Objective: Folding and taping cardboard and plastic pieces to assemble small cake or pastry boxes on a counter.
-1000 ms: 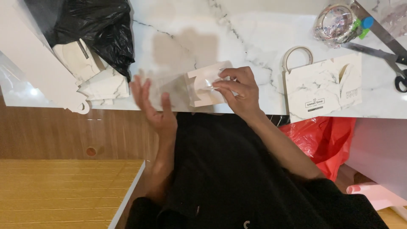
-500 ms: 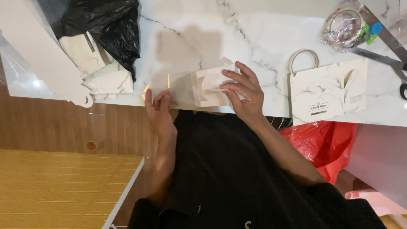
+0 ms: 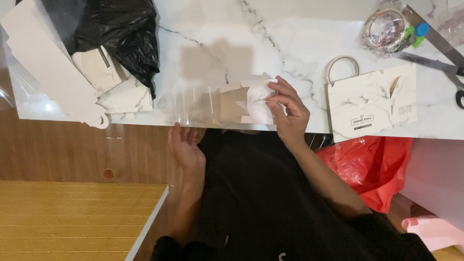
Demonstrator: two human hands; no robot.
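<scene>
My right hand (image 3: 289, 112) pins a flat marble-print box blank (image 3: 246, 102) to the counter; my left hand (image 3: 184, 145) hangs open below the edge.

I see my right hand with fingers curled and tips pressed on the right end of the blank, thumb beside them, pinching its edge rather than closed around it. The blank lies flat at the near edge of the marble counter (image 3: 270, 38), with a clear plastic sheet (image 3: 191, 104) spread to its left. My left hand is loosely open, palm up, holding nothing, just under the counter edge near the sheet. To the right lies a finished marble-print box with a round handle (image 3: 372, 104), beyond it a tape roll (image 3: 386, 26) and scissors (image 3: 442, 63). At far left a black plastic bag (image 3: 116, 29) sits over a pile of more blanks (image 3: 121, 96). A red bag (image 3: 372, 164) hangs under the counter beside my right forearm.
</scene>
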